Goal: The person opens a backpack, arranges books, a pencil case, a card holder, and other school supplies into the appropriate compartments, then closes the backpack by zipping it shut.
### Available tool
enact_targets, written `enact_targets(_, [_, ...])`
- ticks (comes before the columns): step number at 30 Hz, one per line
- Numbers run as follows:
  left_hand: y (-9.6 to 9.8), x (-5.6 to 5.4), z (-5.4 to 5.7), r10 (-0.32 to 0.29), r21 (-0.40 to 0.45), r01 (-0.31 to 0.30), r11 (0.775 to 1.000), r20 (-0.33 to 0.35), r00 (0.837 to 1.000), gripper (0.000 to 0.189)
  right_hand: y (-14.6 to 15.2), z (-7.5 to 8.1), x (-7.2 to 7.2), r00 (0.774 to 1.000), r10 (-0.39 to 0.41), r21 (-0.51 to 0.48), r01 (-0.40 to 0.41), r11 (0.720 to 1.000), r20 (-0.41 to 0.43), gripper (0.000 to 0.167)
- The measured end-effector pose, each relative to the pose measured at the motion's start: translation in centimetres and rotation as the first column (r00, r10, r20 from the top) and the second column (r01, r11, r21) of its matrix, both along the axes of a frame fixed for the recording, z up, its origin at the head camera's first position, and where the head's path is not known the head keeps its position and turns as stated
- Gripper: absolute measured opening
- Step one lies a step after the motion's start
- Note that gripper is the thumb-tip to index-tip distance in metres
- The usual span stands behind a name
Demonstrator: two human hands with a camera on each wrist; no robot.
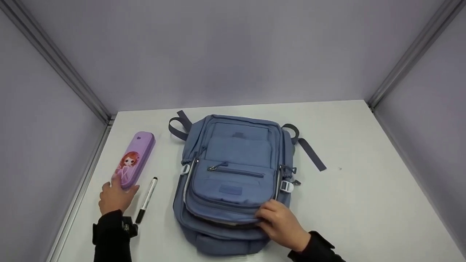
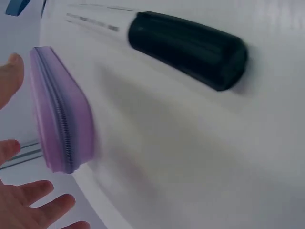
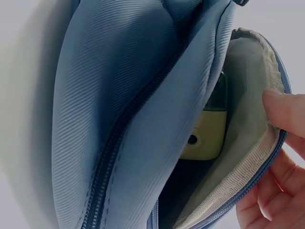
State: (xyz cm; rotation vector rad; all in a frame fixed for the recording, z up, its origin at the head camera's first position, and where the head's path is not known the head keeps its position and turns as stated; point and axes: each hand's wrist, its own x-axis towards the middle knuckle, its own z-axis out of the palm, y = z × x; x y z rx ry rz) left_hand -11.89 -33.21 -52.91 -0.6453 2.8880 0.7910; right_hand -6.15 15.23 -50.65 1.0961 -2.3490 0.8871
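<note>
A blue backpack (image 1: 238,153) lies on the table with its front pocket unzipped. My right hand (image 1: 280,223) pinches the pocket's rim (image 3: 274,129) and draws it away from the bag. Inside that pocket sits a yellow-green object (image 3: 209,136) with a dark green top and a small dark round spot; its kind is unclear. At the left lies a purple pencil case (image 1: 136,156) with a cartoon girl on its lid and a zipper round its side. Over the case's near end is my left hand (image 1: 117,196), fingers spread; whether they touch it I cannot tell.
A white marker (image 1: 147,200) with a black cap lies between the pencil case and the backpack. Dark straps (image 1: 312,154) stick out from the backpack onto the white table (image 1: 364,203). Grey panels (image 1: 233,54) stand behind the table and at both sides.
</note>
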Motion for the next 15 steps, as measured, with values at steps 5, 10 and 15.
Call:
enact_targets(5, [0.0, 0.1, -1.4, 0.033, -0.04, -0.034, 0.999, -0.04, 0.999, 0.072, 0.1, -0.1, 0.1, 0.999, -0.021, 0.017, 0.02, 1.0, 0.048, 0.024])
enact_targets(10, [0.3, -0.3, -1.8, 0.079, -0.038, -0.083, 0.996, -0.115, 0.99, 0.067, 0.0, -0.1, 0.1, 0.999, -0.026, 0.02, 0.025, 0.999, 0.04, 0.024])
enact_targets(15, [0.7, -0.7, -1.6, 0.118, 0.015, -0.117, 0.993, -0.138, 0.983, 0.064, 0.0, -0.2, 0.0, 0.999, -0.019, 0.012, 0.019, 1.0, 0.032, 0.025])
